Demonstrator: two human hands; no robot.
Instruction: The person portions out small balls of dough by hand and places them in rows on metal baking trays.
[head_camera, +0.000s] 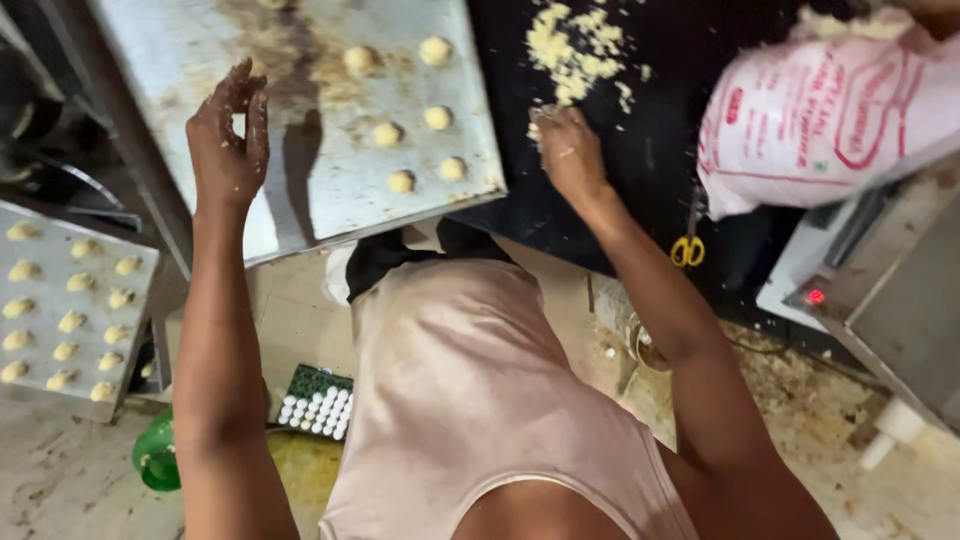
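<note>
Our right hand (570, 150) pinches soft, crumbly dough (575, 50) just beyond it; left hand (230, 140) loose over tray (180, 60).

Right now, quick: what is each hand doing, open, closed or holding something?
Left hand: fingers loosely curled above the metal tray; whether it holds dough cannot be told.
Right hand: closed, pinching at the crumbly dough on the dark counter.

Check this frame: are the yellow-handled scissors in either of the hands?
No: the yellow-handled scissors hang against the dark counter front, apart from the right hand at the crumbly dough.
</note>
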